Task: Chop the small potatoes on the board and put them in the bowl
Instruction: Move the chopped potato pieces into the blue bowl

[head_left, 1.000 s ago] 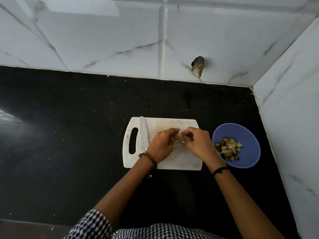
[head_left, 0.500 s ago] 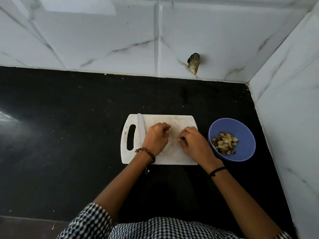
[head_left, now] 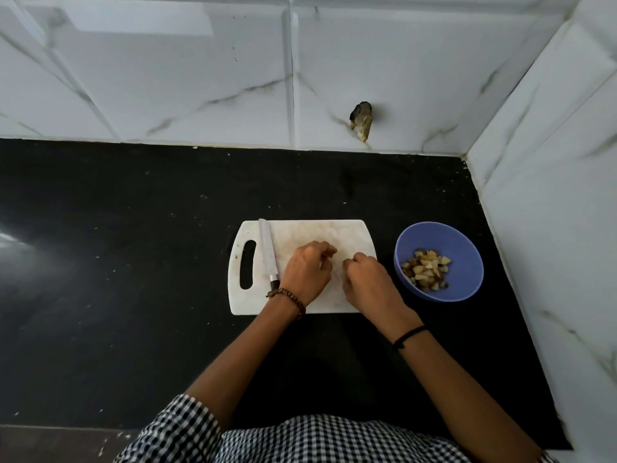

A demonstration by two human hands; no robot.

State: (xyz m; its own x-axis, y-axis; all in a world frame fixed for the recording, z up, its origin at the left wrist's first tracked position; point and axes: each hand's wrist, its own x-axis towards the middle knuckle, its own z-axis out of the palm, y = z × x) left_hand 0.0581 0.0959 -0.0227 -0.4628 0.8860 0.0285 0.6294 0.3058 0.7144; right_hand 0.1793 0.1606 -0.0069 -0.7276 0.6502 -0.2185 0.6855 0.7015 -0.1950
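The left hand (head_left: 309, 272) and right hand (head_left: 367, 279) rest on the board (head_left: 317, 232), fingers curled; whether either grip clamps anything, I cannot tell. Chopped potatoes (head_left: 425, 270) lie in the bowl (head_left: 467, 248) beside the board's right edge; the desk (head_left: 133, 262) runs wide leftward.

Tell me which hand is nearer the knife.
The left hand, with the beaded bracelet; the knife lies beside it. The right hand is nearer the bowl.

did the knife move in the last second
No. Against the board, the knife keeps the same place: near the left end, tip at the far edge. Only the view shifted.
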